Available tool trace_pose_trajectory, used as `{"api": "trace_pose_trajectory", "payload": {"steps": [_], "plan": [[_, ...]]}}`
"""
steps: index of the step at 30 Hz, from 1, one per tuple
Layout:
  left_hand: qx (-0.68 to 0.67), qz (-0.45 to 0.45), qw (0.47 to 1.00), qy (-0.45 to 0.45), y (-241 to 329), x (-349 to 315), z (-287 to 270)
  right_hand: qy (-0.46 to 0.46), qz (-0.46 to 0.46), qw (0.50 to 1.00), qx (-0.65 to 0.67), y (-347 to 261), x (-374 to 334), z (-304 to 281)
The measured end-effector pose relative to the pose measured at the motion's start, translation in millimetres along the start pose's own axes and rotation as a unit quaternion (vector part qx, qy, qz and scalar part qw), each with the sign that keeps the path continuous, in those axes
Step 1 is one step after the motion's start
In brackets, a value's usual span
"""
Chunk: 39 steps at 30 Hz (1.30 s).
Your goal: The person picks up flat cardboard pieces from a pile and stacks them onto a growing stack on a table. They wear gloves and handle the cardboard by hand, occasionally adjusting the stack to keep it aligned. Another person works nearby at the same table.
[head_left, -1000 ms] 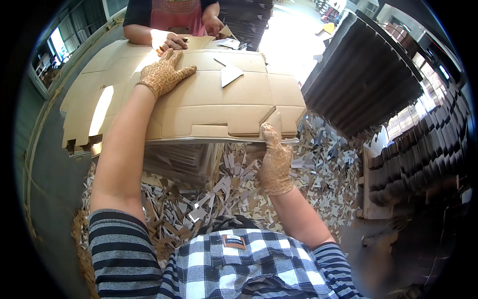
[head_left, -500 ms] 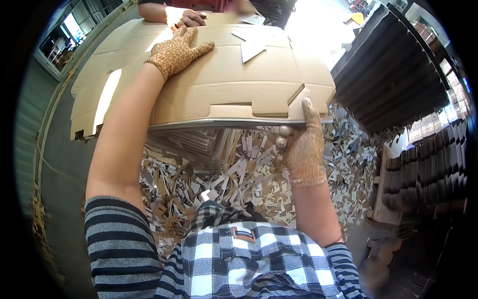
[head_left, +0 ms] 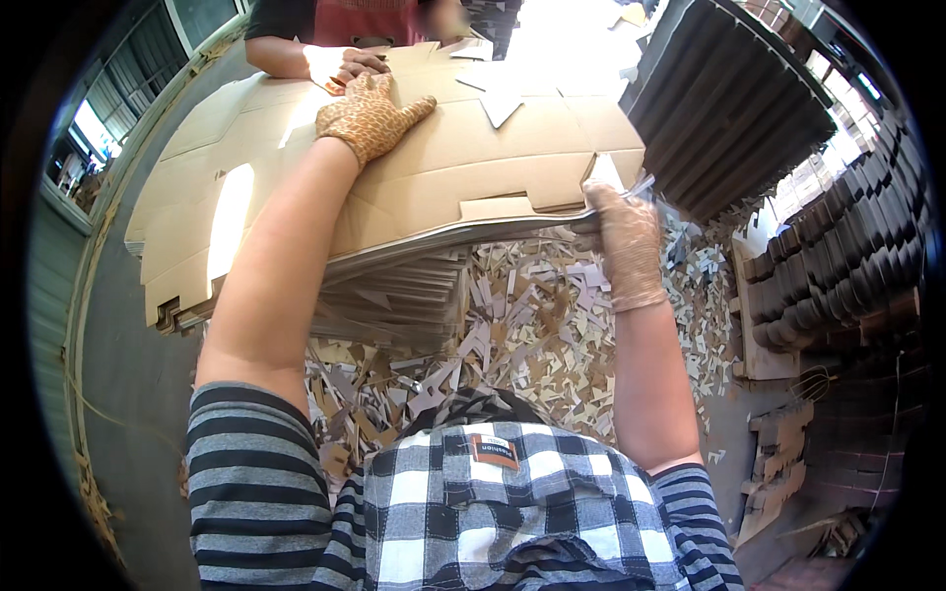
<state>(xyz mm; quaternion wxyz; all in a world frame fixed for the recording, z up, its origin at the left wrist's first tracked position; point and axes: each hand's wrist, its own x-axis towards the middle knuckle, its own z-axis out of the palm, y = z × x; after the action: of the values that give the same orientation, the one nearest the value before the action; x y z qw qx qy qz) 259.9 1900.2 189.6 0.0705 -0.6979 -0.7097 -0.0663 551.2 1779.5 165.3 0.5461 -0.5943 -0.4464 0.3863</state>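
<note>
A stack of tan die-cut cardboard sheets lies in front of me, with slots and tabs along its near edge. My left hand, in a spotted tan glove, presses open on the top sheet with its fingers spread. At the near right corner my right hand, in a matching glove, is closed round the cardboard edge. Its fingers are smeared by motion, and a pale flap or strip shows beside them. A loose white-topped scrap rests on the top sheet.
Across the stack a co-worker's hand lies on the cardboard by my left fingertips. Cardboard offcuts litter the floor below. Dark corrugated stacks stand at the right, with more bundled sheets nearer me.
My right hand has risen slightly and shifted right at the corner. The near edge of the top sheets now bends up toward that side. My left hand sits slightly farther right and lower in view.
</note>
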Motion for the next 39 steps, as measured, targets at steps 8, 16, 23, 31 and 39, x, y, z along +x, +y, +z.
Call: {"api": "trace_pose_trajectory", "payload": {"steps": [8, 16, 23, 31, 39], "plan": [[0.011, -0.004, 1.0, 0.023, 5, -6, -8, 0.1, 0.044, 0.994, 0.023, 17, 12, 4], [-0.021, 0.025, 0.999, -0.027, 19, -23, -33, 0.163, -0.19, 0.967, 0.053, 70, -28, 1], [0.002, 0.031, 0.999, 0.025, 21, -37, -37, 0.081, -0.007, 0.934, 0.347, 67, -58, 3], [0.009, 0.041, 0.999, 0.007, 13, -30, -28, 0.05, 0.044, 0.986, 0.153, 14, -53, -8], [0.014, 0.032, 0.999, 0.003, 22, -19, -23, 0.048, -0.15, 0.969, -0.191, 21, -32, -16]]}}
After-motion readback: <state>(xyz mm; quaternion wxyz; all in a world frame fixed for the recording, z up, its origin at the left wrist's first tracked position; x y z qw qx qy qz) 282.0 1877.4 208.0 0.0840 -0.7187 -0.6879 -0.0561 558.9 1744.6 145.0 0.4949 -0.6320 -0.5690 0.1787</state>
